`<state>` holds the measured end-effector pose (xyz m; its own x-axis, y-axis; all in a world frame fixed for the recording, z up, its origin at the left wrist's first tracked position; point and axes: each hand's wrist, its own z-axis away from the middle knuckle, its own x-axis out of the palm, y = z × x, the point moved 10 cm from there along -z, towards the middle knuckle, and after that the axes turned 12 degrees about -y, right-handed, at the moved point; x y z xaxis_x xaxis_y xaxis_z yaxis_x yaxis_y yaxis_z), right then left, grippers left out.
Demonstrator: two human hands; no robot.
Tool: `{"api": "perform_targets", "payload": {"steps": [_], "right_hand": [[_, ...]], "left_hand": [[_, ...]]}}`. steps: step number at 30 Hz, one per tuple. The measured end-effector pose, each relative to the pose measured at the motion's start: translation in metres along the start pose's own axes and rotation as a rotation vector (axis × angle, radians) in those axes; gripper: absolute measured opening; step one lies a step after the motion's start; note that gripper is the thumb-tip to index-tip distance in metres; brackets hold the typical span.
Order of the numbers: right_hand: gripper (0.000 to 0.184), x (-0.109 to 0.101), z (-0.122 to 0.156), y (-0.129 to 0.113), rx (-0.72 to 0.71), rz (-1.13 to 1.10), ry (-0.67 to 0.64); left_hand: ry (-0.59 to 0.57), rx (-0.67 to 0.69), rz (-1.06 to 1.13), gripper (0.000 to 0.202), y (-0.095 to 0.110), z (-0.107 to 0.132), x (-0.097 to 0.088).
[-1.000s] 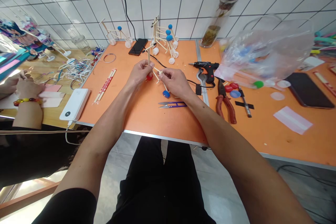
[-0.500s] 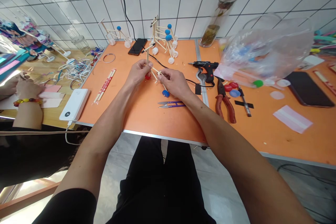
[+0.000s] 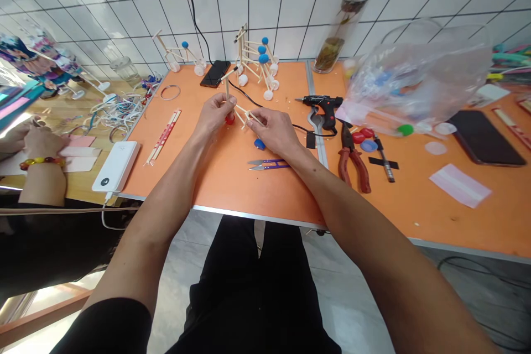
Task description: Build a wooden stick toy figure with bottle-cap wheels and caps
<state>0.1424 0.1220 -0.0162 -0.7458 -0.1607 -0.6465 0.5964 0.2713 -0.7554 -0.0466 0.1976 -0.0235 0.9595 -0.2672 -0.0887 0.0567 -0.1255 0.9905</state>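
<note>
Both my hands hold a small frame of thin wooden sticks [image 3: 244, 115] just above the orange table [image 3: 232, 182]. My left hand [image 3: 213, 113] is closed on an upright stick, with a red bottle cap [image 3: 229, 119] below its fingers. My right hand [image 3: 274, 130] pinches the slanted sticks on the other side, and a blue bottle cap [image 3: 259, 144] on a stick end rests under it. Purple thread snips [image 3: 267, 164] lie on the table just in front of my right hand.
Finished stick-and-cap models [image 3: 255, 63] stand at the back by a black phone [image 3: 214, 73]. A glue gun [image 3: 321, 104], red pliers [image 3: 352, 160], loose caps [image 3: 365, 141] and a clear plastic bag [image 3: 415, 83] lie right. Wrapped chopsticks [image 3: 164, 135] and a white power bank [image 3: 116, 166] lie left, near another person's hand [image 3: 39, 146].
Both hands and the stick frame stay together with little relative movement. The whole scene has shifted slightly up and left in view as my head moved.
</note>
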Motion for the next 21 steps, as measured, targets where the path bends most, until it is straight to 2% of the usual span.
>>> {"api": "perform_targets", "payload": {"steps": [3,7,12,16,21], "right_hand": [[0.025,-0.005,-0.001,0.001,-0.025,-0.033,0.019],[0.033,-0.027,-0.001,0.006,-0.029,0.000,0.094],[0.034,-0.044,-0.001,0.022,0.028,0.053,0.066],[0.027,-0.048,0.000,0.031,0.061,0.166,0.033],[0.026,-0.045,0.000,0.036,0.085,0.239,-0.026]], "left_hand": [[-0.002,0.010,-0.033,0.023,-0.001,-0.001,-0.003],[0.016,0.043,-0.078,0.012,0.001,-0.003,-0.009],[0.059,0.060,-0.115,0.011,0.009,0.000,-0.017],[0.082,0.069,-0.190,0.011,0.019,0.004,-0.026],[0.019,0.052,-0.243,0.023,0.021,0.006,-0.034]]}}
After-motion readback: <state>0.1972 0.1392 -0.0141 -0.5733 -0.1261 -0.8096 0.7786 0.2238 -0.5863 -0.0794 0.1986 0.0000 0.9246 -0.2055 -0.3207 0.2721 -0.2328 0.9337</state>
